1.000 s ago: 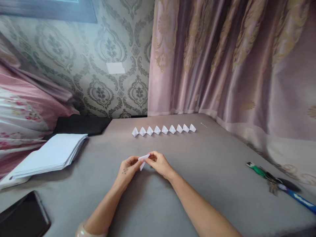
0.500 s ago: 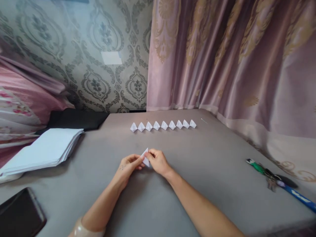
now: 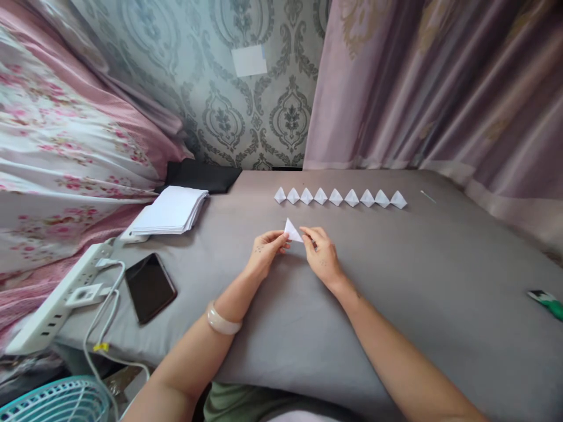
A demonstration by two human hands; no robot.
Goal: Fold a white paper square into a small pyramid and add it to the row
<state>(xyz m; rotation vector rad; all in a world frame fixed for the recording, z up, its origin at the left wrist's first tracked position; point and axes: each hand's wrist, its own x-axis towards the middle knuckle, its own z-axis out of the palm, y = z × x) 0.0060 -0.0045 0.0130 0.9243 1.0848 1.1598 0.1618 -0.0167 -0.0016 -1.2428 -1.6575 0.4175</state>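
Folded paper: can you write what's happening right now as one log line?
left hand: pinching folded paper triangle | right hand: at triangle's right corner, contact unclear | nine folded paper pieces: row beyond hands

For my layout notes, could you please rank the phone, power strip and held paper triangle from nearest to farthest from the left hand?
1. Paper triangle, in the left hand.
2. Phone, left of the hand.
3. Power strip, farther left.

Pale bangle (image 3: pixel 222 322) — green clothing (image 3: pixel 237 402).
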